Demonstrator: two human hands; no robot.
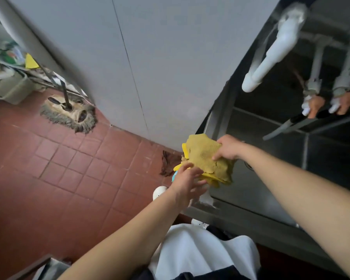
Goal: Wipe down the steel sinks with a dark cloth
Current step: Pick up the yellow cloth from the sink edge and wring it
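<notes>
A stack of folded mustard-yellow cloths (205, 158) hangs over the left corner of the steel sink (257, 201). My right hand (228, 147) grips the stack's top right edge, thumb on top. My left hand (187, 178) reaches in from below left, its fingers touching the stack's lower left edge, with something pale blue just behind it. No dark cloth is in view. The sink basin is dim, and white taps (271, 57) hang over it.
A grey wall panel (150, 67) runs along the sink's left side. A mop head (69, 114) lies on the red tile floor (49, 178) near shelves with bins. A dark rag (169, 162) lies on the floor by the wall.
</notes>
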